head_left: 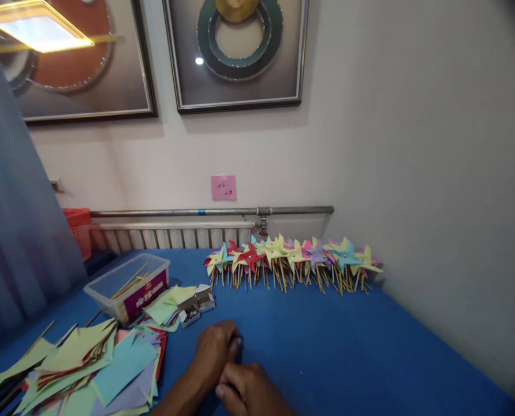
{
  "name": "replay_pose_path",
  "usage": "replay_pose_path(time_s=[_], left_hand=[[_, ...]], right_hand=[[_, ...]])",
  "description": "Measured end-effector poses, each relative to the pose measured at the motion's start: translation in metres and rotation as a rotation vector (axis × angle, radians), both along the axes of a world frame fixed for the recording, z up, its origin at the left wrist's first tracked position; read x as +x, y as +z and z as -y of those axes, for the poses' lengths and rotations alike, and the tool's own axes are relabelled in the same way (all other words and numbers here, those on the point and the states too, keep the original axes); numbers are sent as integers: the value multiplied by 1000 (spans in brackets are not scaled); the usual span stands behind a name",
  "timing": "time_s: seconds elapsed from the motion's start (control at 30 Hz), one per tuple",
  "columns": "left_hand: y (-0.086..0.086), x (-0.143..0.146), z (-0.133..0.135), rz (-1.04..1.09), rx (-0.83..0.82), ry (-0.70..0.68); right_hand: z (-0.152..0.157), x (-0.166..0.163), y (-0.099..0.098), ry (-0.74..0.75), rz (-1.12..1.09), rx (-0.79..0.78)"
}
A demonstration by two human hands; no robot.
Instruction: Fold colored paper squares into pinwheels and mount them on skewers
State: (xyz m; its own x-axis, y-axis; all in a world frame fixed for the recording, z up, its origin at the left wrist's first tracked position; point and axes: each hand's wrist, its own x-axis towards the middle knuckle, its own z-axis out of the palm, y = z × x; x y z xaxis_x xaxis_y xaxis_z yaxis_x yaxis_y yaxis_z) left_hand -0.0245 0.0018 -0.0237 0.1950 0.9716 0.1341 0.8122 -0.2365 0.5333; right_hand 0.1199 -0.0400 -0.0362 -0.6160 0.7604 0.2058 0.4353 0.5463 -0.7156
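Observation:
My left hand point(217, 345) rests on the blue table cover with its fingers curled in, and nothing sticks out of it. Close against its wrist lies my right hand point(252, 388), also curled, thumb on the near side; no object shows in it. Just beyond my left hand are small open boxes point(190, 315) with shiny metal pins. Left of the hands spreads a pile of coloured paper sheets point(125, 367), some cut. Along the back stand or lean many paper pinwheels point(275, 249) on thin wooden sticks.
A clear plastic tub point(99, 296) with a purple label holds several thin sticks. Behind it are a red basket point(81, 234), a radiator with a pipe point(175, 212) and a pink note point(223, 188) on the wall. A blue curtain point(19, 231) hangs at left.

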Motion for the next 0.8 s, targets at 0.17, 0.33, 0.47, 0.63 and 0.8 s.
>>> replay_pose_path(time_s=[0.17, 0.33, 0.47, 0.63, 0.8], left_hand=[[3, 3, 4, 16, -4, 17], [38, -21, 8, 18, 131, 130], [88, -82, 2, -80, 258, 410], [117, -156, 21, -226, 271, 558], [71, -175, 79, -338, 97, 518]], right_hand=[[2, 0, 5, -10, 6, -35], [3, 1, 7, -35, 36, -61], [3, 1, 7, -4, 32, -61], [7, 0, 13, -28, 2, -67], [11, 1, 22, -43, -26, -83]])
